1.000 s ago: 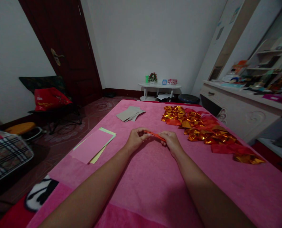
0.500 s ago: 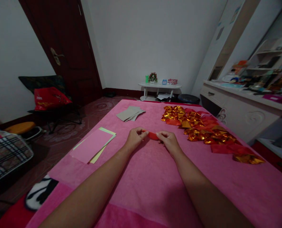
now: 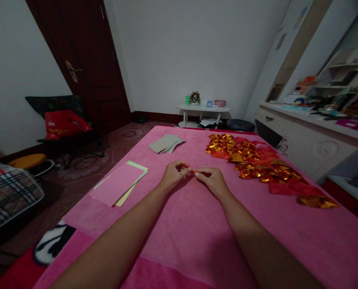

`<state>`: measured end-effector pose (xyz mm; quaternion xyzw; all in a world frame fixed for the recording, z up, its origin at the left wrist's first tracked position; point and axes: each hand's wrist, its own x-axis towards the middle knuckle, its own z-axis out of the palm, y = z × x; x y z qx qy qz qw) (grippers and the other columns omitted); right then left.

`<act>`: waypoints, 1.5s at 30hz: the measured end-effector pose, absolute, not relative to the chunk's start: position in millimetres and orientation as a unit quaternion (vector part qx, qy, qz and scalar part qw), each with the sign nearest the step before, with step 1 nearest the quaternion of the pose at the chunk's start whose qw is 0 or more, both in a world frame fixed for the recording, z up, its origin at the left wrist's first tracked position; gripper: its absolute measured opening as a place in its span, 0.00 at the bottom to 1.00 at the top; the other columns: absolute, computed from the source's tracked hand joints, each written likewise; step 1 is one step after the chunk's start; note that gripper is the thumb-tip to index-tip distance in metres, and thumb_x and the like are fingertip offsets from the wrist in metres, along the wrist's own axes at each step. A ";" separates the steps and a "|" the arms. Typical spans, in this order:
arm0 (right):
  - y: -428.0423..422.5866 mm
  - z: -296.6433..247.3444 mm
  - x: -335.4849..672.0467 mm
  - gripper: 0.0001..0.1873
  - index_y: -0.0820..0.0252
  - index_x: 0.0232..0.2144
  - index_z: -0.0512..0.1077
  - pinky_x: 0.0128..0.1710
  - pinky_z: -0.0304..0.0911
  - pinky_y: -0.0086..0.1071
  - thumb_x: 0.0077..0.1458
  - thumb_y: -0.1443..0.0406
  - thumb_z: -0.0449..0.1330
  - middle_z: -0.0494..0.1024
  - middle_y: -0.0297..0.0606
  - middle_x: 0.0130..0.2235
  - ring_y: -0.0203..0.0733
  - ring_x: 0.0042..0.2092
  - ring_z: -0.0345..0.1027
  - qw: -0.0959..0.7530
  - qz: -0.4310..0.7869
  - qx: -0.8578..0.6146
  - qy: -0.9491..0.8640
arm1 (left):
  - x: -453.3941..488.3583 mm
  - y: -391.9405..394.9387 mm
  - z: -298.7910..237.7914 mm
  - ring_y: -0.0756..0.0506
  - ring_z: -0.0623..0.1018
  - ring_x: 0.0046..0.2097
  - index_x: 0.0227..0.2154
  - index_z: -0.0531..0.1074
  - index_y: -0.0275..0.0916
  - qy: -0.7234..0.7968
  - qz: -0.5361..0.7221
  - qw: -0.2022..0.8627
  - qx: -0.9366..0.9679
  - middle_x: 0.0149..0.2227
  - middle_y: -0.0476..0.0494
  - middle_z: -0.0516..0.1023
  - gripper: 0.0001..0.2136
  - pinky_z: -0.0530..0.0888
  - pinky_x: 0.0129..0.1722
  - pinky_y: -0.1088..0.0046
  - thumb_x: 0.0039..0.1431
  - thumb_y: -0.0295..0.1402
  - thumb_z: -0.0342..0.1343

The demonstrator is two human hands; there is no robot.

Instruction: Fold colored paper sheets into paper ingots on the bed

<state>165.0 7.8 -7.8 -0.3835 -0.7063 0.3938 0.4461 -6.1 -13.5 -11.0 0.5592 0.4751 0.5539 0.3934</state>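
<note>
A small folded piece of red paper (image 3: 192,171) is pinched between my two hands above the pink cloth (image 3: 185,224). My left hand (image 3: 175,175) grips its left end, and my right hand (image 3: 210,179) grips its right end. The fingertips nearly meet, so most of the paper is hidden. To the right lie rows of folded gold and red foil pieces (image 3: 248,154). Grey paper sheets (image 3: 167,143) are fanned out beyond my left hand. Pink, green and yellow sheets (image 3: 121,184) lie stacked to its left.
A small white table (image 3: 203,108) with a plant and boxes stands by the far wall. On the left is a folding chair (image 3: 61,140) with a red bag (image 3: 65,125). A cluttered white dresser (image 3: 311,124) lines the right side.
My hands have come closer together. The red paper, a wider strip before, now shows only as a narrow bit between the fingertips. The view has shifted slightly.
</note>
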 end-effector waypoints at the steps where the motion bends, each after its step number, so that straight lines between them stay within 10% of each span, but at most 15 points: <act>1: 7.8 -7.8 164.6 0.10 0.61 0.29 0.79 0.36 0.64 0.34 0.43 0.61 0.64 0.80 0.40 0.31 0.43 0.34 0.70 0.446 0.389 -0.380 -0.710 | -5.9 -13.2 -11.4 0.52 0.72 0.23 0.30 0.72 0.32 0.474 0.554 0.396 0.558 0.23 0.46 0.76 0.12 0.67 0.24 0.77 0.47 0.37 0.62; 25: 6.1 -8.2 161.8 0.14 0.63 0.32 0.78 0.34 0.66 0.32 0.46 0.58 0.63 0.80 0.40 0.33 0.42 0.34 0.72 0.426 0.396 -0.399 -0.709 | -4.1 -13.5 -11.3 0.50 0.75 0.28 0.32 0.76 0.31 0.468 0.556 0.412 0.550 0.29 0.44 0.79 0.10 0.71 0.31 0.75 0.44 0.26 0.58; 45: -4.3 -3.9 156.9 0.11 0.58 0.40 0.75 0.43 0.62 0.32 0.55 0.66 0.55 0.77 0.41 0.40 0.42 0.41 0.71 0.358 0.086 -0.473 -0.800 | 3.6 -20.8 -3.7 0.49 0.76 0.25 0.31 0.77 0.30 0.485 0.555 0.419 0.530 0.25 0.43 0.79 0.10 0.72 0.27 0.76 0.45 0.24 0.53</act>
